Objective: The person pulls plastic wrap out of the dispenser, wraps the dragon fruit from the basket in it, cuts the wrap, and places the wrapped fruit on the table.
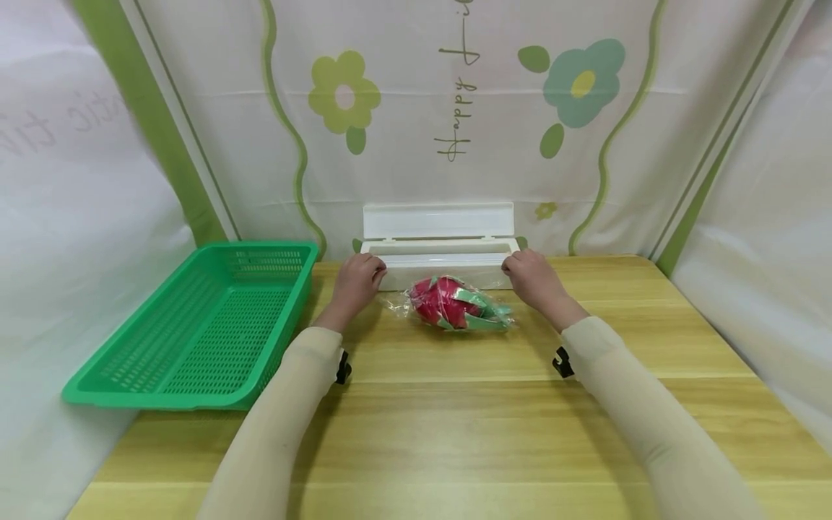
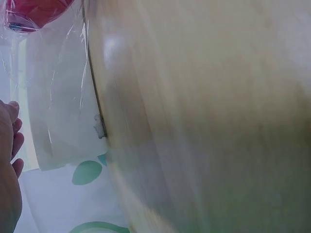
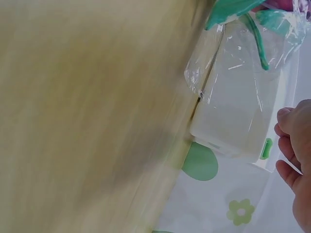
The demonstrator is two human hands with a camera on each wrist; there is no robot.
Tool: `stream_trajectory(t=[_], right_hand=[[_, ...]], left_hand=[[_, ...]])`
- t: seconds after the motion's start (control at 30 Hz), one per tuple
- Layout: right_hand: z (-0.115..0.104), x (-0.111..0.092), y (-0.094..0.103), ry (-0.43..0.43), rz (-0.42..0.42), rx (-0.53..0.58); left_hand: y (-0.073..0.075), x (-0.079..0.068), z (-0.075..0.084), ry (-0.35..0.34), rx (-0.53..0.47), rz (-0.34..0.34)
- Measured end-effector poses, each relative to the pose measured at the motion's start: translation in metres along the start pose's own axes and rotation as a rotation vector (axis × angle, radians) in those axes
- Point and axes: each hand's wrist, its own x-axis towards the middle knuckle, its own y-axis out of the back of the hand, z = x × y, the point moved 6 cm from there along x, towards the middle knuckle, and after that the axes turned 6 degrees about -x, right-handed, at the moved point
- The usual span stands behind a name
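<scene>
A dragon fruit point(image 1: 445, 302), red with green scales, lies wrapped in clear cling film, loose ends sticking out at both sides. Just behind it stands a white cling film dispenser point(image 1: 430, 277) with its lid point(image 1: 438, 220) raised. At the dispenser's left end, my left hand point(image 1: 356, 280) pinches thumb against forefinger at the film's edge. My right hand point(image 1: 534, 276) does the same at the right end, its fingers point(image 3: 286, 148) curled beside a small green piece on the box. The film between the hands is barely visible.
A green plastic basket point(image 1: 276, 375) with slotted walls stands on the left of the wooden table point(image 1: 468, 433). Behind the dispenser hangs a white curtain point(image 1: 416, 166) printed with flowers, and more cloth closes off both sides.
</scene>
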Motion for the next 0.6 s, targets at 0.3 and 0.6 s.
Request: stream_trajectory(t=[0.3, 0.6], right_hand=[[-0.003, -0.008, 0.004, 0.013, -0.020, 0.004], [-0.010, -0.015, 0.008, 0.089, 0.060, -0.002]], left_hand=[[0.005, -0.004, 0.005, -0.029, -0.016, 0.017], [0.006, -0.010, 0.009, -0.054, -0.027, 0.026]])
